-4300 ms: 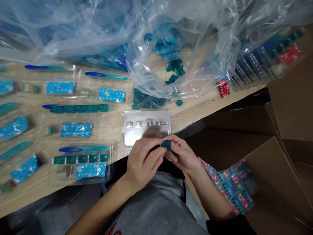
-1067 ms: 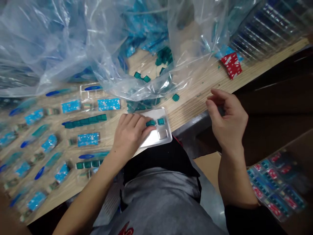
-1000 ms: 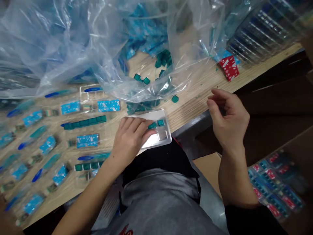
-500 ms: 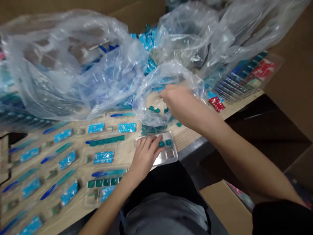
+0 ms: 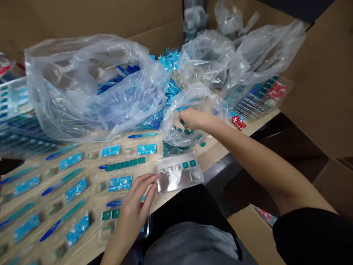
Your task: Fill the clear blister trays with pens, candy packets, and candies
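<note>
Standing at two of five small slots (image 5: 170, 168) filled, the right hand (image 5: 190, 118) inside a plastic bag (image 5: 172, 138)
One clear tray (image 5: 176, 184) lies near the table's (image 5: 216, 145) front edge with two green pieces (image 5: 185, 165) in, three small slots and one larger slot (image 5: 194, 176) bare; the left hand (image 5: 137, 201), thumb and fingers apart, is at its left end; the right's fingers curl, grip unclear

We look from our head, forward and down, with our grey shirt (image 5: 190, 244) at the bottom edge, left hand (image 5: 135, 204) and right hand (image 5: 191, 119) near, cardboard (image 5: 91, 18) beyond the table (image 5: 216, 147).
</note>
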